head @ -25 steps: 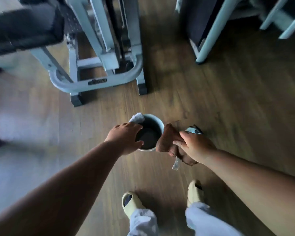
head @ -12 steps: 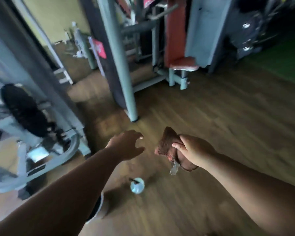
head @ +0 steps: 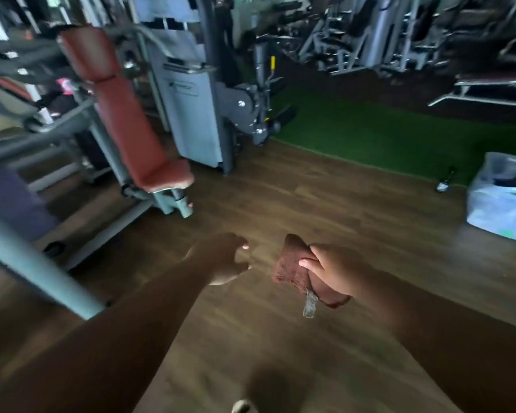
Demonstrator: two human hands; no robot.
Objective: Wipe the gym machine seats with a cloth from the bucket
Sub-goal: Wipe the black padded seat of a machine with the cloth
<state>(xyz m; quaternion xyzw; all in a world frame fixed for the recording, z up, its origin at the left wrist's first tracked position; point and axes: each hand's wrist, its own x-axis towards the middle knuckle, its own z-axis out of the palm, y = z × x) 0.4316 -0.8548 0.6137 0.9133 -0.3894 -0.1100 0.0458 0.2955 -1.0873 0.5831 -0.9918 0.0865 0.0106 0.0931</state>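
Ahead left red seat (head: 169,175), grey post (head: 33,260) nearer, right hand (head: 337,271) gripping cloth (head: 291,268)

Brown cloth (head: 292,268), bunched, gripped in right hand (head: 337,271). Red padded seat (head: 169,175) far left, unoccupied.

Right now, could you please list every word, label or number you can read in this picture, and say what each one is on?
No text is readable.
Grey machine panel: a small dark logo, too blurred to read.
Pink tag behind the red seat: blurred, unreadable.
Bag at right: a dark mark and a green mark, unreadable.
Cloth in the right hand: a pale hanging tag, no print visible.
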